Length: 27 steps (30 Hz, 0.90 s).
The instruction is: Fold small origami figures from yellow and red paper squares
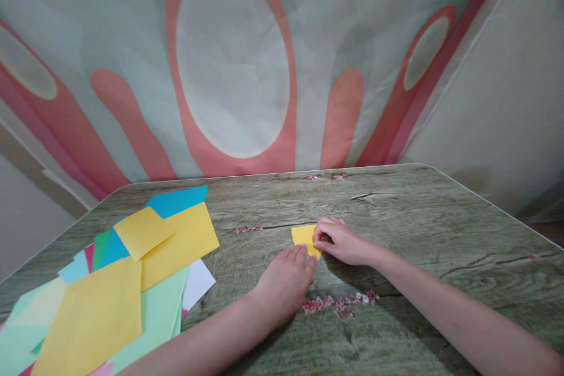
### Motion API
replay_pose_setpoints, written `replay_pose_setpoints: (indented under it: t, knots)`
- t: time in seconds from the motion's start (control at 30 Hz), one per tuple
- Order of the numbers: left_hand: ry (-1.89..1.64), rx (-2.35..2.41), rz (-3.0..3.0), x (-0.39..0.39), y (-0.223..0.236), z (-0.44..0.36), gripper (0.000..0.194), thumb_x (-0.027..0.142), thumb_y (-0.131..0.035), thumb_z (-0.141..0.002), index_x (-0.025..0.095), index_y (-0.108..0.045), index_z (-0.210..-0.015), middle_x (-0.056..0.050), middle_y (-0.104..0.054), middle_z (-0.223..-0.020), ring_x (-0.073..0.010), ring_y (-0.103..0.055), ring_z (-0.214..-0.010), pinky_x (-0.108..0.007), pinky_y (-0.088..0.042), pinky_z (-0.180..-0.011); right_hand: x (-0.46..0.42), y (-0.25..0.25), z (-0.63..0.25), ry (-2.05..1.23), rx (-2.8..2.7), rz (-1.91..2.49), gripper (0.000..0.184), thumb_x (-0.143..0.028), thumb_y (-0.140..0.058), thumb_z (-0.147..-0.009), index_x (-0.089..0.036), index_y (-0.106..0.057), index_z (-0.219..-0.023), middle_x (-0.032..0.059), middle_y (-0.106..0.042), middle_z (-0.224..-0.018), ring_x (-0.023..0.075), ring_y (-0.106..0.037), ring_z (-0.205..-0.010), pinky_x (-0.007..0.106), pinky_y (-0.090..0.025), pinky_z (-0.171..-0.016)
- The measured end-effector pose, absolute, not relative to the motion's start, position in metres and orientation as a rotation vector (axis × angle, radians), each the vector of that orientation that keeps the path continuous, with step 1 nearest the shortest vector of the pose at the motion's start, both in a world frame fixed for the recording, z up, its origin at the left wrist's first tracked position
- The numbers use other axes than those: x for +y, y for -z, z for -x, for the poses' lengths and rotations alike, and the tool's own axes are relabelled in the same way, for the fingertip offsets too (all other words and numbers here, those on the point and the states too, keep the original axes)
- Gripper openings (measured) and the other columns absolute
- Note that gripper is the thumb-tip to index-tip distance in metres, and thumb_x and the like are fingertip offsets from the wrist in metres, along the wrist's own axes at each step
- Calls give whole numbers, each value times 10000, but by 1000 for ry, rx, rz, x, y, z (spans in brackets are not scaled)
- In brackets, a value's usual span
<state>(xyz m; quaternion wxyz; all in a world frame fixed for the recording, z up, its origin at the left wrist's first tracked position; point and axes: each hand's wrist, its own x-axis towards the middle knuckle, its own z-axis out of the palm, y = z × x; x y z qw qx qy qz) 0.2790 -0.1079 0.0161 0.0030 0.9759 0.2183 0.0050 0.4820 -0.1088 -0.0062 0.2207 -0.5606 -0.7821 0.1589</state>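
A small piece of yellow paper (pixel 303 235) lies on the wood-patterned table, partly covered by both hands. My left hand (pixel 288 279) rests palm down at its near edge, fingers stretched out and their tips on the paper. At the paper's right side, my right hand (pixel 339 239) is closed, thumb and fingers pinching the edge. Part of that edge is hidden behind the fingers, so I cannot tell whether it is folded.
On the left of the table (pixel 414 211) is a loose pile of coloured papers, including a large yellow sheet (pixel 94 317), a blue sheet (pixel 178 201), a pale green sheet (pixel 161 305) and a white sheet (pixel 197 285). A patterned backdrop (pixel 308 70) hangs behind the far edge.
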Motion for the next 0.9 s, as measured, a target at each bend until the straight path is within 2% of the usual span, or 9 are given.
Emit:
replay_pose_setpoints:
  t: [0.47,0.9]
  knots:
    - [66,628,-3085,-107,-22,-275,365,190,-420,-877,128,-423,-1237,-179,-455,-1289,-268,-467,-1171,-408,-369,-987,-109,6,-479,-422,-2134,1578,58,-217,-582,-806,-184,-558,-764,11,-559,-819,164,-483,-825,310,-334,-770]
    - [56,609,-3093,-107,-26,-275,361,213,-400,-882,129,-442,-1231,-160,-476,-1274,-266,-460,-1177,-402,-376,-985,-109,7,-478,-429,-2129,1590,63,-223,-580,-808,-188,-557,-761,9,-563,-826,165,-487,-837,312,-333,-776]
